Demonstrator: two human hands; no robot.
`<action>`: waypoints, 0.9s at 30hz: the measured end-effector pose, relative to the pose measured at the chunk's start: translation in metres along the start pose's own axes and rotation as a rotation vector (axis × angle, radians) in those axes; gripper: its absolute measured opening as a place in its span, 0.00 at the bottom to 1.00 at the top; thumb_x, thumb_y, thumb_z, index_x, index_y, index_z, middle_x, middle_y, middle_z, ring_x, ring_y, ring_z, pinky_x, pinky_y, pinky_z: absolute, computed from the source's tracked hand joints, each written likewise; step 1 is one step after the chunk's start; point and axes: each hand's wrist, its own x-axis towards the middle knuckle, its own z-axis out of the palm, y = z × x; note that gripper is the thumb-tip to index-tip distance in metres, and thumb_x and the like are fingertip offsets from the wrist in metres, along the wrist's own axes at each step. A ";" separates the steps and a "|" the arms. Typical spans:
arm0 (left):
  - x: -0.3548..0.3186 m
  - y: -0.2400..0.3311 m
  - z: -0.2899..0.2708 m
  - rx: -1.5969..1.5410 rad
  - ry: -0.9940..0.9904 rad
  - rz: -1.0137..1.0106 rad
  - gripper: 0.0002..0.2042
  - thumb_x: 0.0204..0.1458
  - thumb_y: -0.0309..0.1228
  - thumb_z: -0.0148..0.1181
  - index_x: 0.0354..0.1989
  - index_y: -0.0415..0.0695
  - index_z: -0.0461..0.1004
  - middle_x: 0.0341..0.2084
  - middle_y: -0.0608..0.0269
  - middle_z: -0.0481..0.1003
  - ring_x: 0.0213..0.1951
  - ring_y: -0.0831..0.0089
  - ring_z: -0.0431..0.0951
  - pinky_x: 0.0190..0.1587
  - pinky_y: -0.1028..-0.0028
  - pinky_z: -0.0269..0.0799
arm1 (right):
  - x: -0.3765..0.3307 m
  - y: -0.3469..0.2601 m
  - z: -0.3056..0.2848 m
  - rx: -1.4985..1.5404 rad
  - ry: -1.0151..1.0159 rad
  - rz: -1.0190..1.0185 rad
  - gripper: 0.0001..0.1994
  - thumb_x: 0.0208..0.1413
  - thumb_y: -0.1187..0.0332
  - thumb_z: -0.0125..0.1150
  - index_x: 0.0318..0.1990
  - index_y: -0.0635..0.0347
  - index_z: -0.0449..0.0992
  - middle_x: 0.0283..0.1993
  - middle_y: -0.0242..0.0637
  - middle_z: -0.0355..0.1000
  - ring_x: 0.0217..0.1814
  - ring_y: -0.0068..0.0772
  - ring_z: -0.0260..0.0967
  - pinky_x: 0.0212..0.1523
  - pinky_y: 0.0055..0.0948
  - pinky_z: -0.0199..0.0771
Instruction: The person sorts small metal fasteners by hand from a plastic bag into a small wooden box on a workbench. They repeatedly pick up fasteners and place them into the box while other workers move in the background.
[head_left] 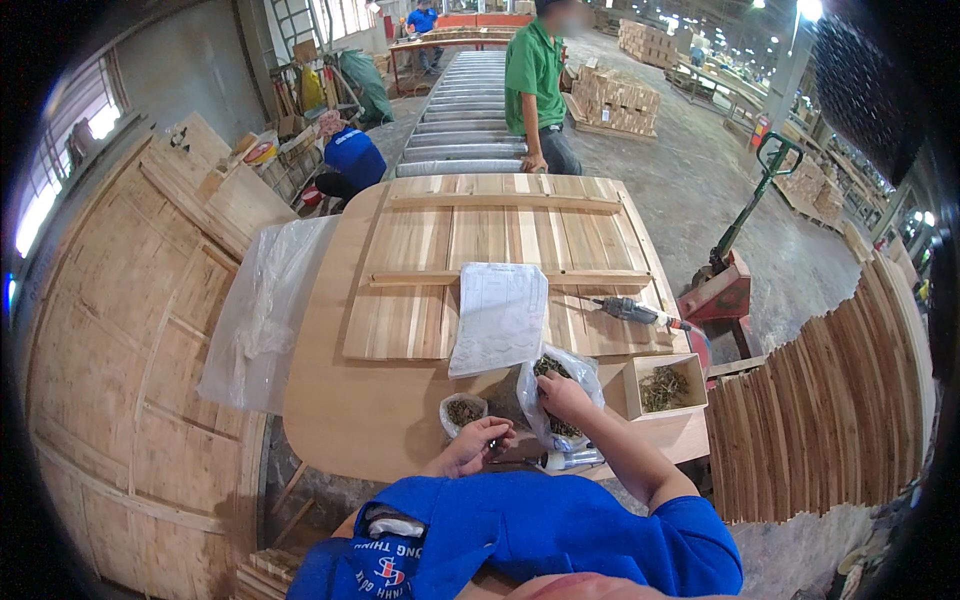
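Right hand (566, 395): fingers dipped in clear screw bag (560, 385), near centre of surface (370, 420). Left hand (478, 442): curled, pinching screws, beside small bag (462, 410). Slat panel (500, 260) far; drill (632, 311) idle; fastening seemingly unstarted.

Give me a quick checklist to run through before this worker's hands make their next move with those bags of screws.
1. Right hand reaching into the clear plastic bag of screws: ok.
2. Left hand closed on something: cannot tell what.
3. Small bag of screws upright beside the left hand: ok.
4. Cardboard box of screws open and close by: ok.
5. Power drill lying flat on the slatted wooden panel: ok.
6. Paper sheet overhangs the panel edge: ok.
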 end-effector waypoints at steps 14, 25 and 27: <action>0.028 0.010 -0.003 0.067 -0.076 -0.076 0.06 0.52 0.29 0.55 0.37 0.43 0.70 0.29 0.64 0.75 0.27 0.79 0.74 0.30 0.80 0.70 | -0.034 0.009 0.017 1.749 0.103 0.566 0.10 0.52 0.73 0.47 0.42 0.64 0.66 0.31 0.37 0.68 0.28 0.29 0.66 0.25 0.27 0.68; 0.030 0.009 -0.003 0.018 -0.089 -0.045 0.04 0.52 0.31 0.55 0.34 0.45 0.70 0.27 0.66 0.74 0.27 0.80 0.73 0.30 0.81 0.71 | -0.039 -0.012 0.011 1.719 0.080 0.415 0.09 0.55 0.72 0.51 0.43 0.62 0.68 0.26 0.32 0.67 0.22 0.22 0.63 0.23 0.20 0.64; 0.028 0.009 0.002 0.011 -0.083 -0.028 0.05 0.54 0.30 0.53 0.34 0.43 0.70 0.26 0.64 0.72 0.26 0.78 0.73 0.30 0.79 0.70 | -0.042 -0.019 0.006 1.704 0.025 0.357 0.10 0.55 0.72 0.51 0.45 0.62 0.68 0.26 0.31 0.67 0.21 0.21 0.63 0.22 0.20 0.63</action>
